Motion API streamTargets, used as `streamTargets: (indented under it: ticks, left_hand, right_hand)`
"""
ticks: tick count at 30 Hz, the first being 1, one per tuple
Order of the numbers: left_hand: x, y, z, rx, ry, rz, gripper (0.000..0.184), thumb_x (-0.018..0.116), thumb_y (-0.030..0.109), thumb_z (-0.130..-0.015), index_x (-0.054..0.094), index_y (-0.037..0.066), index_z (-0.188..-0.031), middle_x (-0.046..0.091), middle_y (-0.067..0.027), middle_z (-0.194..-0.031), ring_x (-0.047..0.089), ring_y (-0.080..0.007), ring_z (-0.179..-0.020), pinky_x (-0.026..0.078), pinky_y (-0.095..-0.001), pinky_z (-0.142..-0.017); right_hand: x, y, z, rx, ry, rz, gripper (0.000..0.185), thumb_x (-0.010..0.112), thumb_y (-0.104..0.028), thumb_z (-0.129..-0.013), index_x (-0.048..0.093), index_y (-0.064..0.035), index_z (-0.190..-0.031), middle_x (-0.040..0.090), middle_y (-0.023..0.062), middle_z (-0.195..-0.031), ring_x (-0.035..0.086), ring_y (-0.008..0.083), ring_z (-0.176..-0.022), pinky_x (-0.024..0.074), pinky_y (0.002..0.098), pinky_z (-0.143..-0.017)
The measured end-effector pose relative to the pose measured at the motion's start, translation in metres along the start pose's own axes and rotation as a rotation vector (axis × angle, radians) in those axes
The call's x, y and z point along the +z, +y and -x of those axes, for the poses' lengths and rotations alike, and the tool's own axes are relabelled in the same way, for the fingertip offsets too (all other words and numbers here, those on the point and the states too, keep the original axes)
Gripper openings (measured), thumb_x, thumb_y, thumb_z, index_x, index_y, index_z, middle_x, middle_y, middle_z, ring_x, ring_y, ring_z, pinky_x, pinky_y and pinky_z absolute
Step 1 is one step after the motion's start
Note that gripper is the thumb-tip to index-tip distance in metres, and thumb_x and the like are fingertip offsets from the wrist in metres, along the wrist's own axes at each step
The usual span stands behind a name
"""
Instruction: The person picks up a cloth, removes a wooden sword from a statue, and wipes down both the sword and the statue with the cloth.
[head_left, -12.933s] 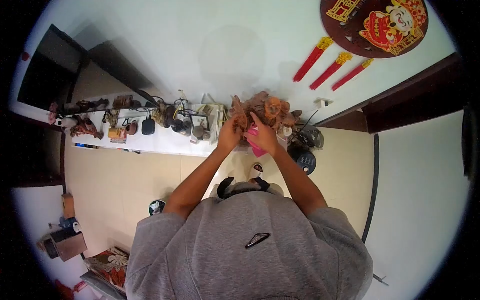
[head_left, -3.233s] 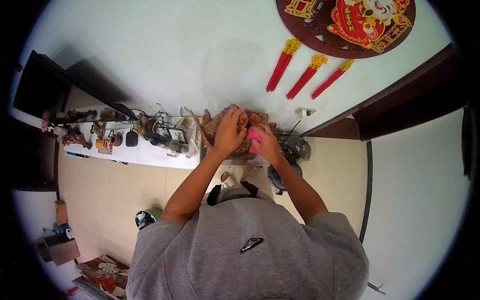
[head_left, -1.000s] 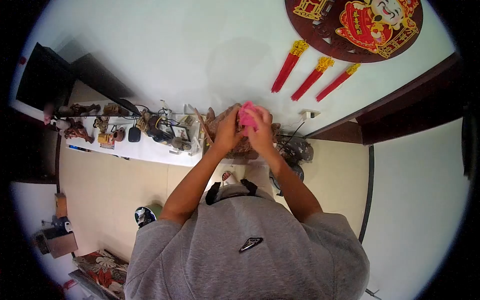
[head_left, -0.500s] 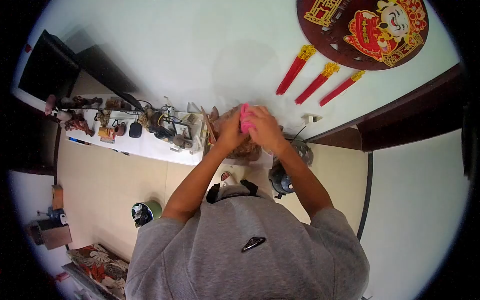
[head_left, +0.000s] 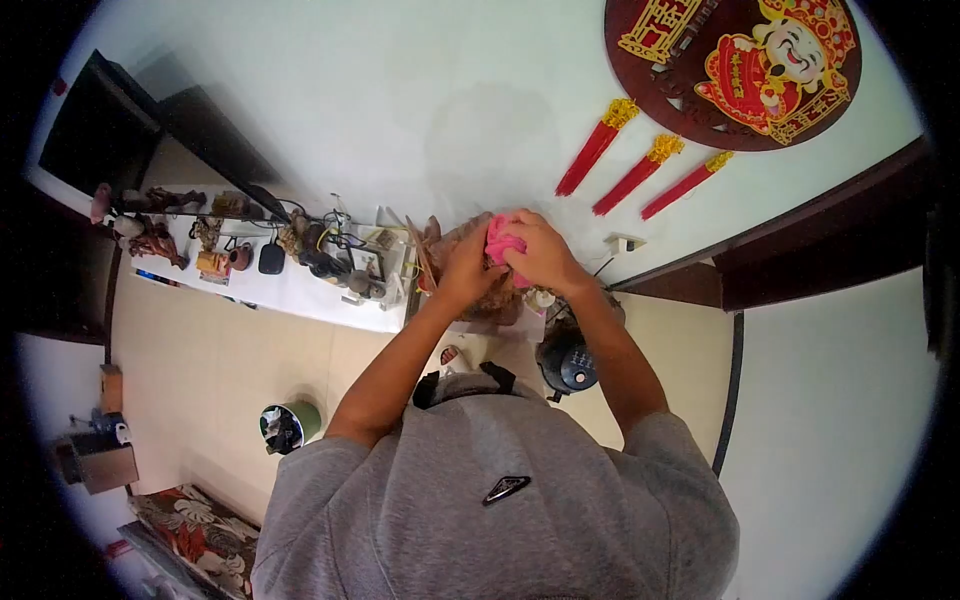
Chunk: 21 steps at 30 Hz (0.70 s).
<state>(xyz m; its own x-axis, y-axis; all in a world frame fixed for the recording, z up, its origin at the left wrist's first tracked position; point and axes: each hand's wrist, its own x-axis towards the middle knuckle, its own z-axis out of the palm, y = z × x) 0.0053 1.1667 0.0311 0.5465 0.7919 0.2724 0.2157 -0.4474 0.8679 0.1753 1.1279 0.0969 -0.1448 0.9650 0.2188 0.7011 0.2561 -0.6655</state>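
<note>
A bunched pink cloth [head_left: 508, 240] lies between my two hands, over a brown, rough-surfaced carved piece [head_left: 492, 305] that looks like wood or stone. My right hand [head_left: 548, 258] is closed on the cloth from the right, fingers curled over its top. On the left side of the carved piece, my left hand [head_left: 466, 268] grips it, its thumb side against the cloth's edge; its fingertips are partly hidden. The carved piece stands near the wall at the right end of a white-topped table [head_left: 385, 318].
Along the table stand a framed picture [head_left: 367, 262], cables, a small teapot [head_left: 240, 258] and several carved ornaments. A dark rounded appliance [head_left: 572, 368] is below my right forearm. A green bin [head_left: 292, 425] stands on the floor. A round wall decoration [head_left: 735, 70] with red tassels hangs upper right.
The pink cloth has shifted slightly right and looks more bunched. My right hand has moved a little right with it; my left hand stays nearly in place. The view has shifted slightly.
</note>
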Motion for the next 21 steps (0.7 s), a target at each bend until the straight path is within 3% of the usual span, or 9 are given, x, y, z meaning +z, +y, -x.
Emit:
streamTargets:
  ticks: [1, 4, 7, 10, 13, 16, 21]
  left_hand:
    - [0.001, -0.004, 0.001, -0.026, 0.000, -0.002, 0.084, 0.084, 0.009, -0.070, 0.040, 0.000, -0.140, 0.056, -0.0215, -0.130, 0.056, -0.0373, -0.120, 0.045, -0.0418, -0.101]
    - [0.006, -0.014, 0.004, -0.060, 0.017, -0.020, 0.084, 0.083, 0.007, -0.070, 0.040, 0.002, -0.142, 0.056, -0.0211, -0.130, 0.056, -0.0365, -0.120, 0.045, -0.0430, -0.101]
    - [0.004, -0.005, 0.002, -0.014, 0.027, -0.087, 0.083, 0.083, 0.008, -0.070, 0.040, 0.001, -0.141, 0.057, -0.0213, -0.128, 0.057, -0.0366, -0.119, 0.046, -0.0427, -0.099]
    - [-0.003, 0.005, 0.000, -0.007, 0.007, -0.169, 0.082, 0.083, 0.009, -0.071, 0.040, -0.001, -0.140, 0.058, -0.0221, -0.125, 0.057, -0.0377, -0.118, 0.047, -0.0416, -0.097]
    - [-0.002, 0.002, 0.002, -0.006, 0.011, -0.098, 0.081, 0.082, 0.007, -0.070, 0.039, -0.001, -0.139, 0.057, -0.0225, -0.125, 0.056, -0.0384, -0.118, 0.047, -0.0421, -0.097]
    - [0.000, 0.000, 0.001, -0.007, 0.018, -0.049, 0.081, 0.081, 0.005, -0.070, 0.039, -0.001, -0.139, 0.057, -0.0230, -0.125, 0.056, -0.0394, -0.118, 0.046, -0.0427, -0.098]
    - [0.001, -0.004, 0.003, 0.020, 0.027, -0.136, 0.082, 0.081, 0.005, -0.070, 0.038, -0.001, -0.140, 0.056, -0.0236, -0.127, 0.055, -0.0398, -0.119, 0.045, -0.0439, -0.100]
  right_hand:
    - [-0.001, -0.001, -0.001, 0.006, -0.002, -0.037, 0.022, 0.057, -0.012, -0.081, 0.068, -0.0053, -0.099, 0.062, 0.0126, -0.110, 0.060, 0.0301, -0.105, 0.0493, 0.0395, -0.090]
    - [-0.017, -0.001, -0.006, 0.316, -0.150, -0.486, 0.026, 0.055, -0.009, -0.082, 0.062, -0.0021, -0.106, 0.060, 0.0196, -0.104, 0.058, 0.0336, -0.099, 0.0475, 0.0380, -0.086]
    - [-0.011, 0.002, -0.012, 0.415, -0.136, -0.320, 0.029, 0.054, -0.012, -0.086, 0.059, -0.0055, -0.113, 0.059, 0.0210, -0.110, 0.060, 0.0347, -0.103, 0.0498, 0.0425, -0.085]
    - [0.001, 0.020, -0.013, 0.124, -0.003, 0.062, 0.032, 0.053, -0.012, -0.087, 0.054, -0.0066, -0.118, 0.057, 0.0194, -0.113, 0.058, 0.0363, -0.105, 0.0501, 0.0428, -0.084]
    - [0.005, 0.008, -0.011, 0.142, 0.054, 0.099, 0.033, 0.055, -0.013, -0.086, 0.056, -0.0093, -0.119, 0.056, 0.0162, -0.115, 0.056, 0.0359, -0.110, 0.0501, 0.0441, -0.085]
    - [0.016, 0.009, 0.004, 0.020, 0.081, 0.225, 0.039, 0.060, -0.017, -0.083, 0.057, -0.0131, -0.122, 0.056, 0.0134, -0.114, 0.056, 0.0351, -0.111, 0.0502, 0.0454, -0.087]
    - [0.011, 0.006, 0.016, 0.080, 0.060, 0.143, 0.044, 0.068, -0.023, -0.081, 0.059, -0.0103, -0.122, 0.056, 0.0141, -0.113, 0.059, 0.0360, -0.102, 0.0504, 0.0423, -0.088]
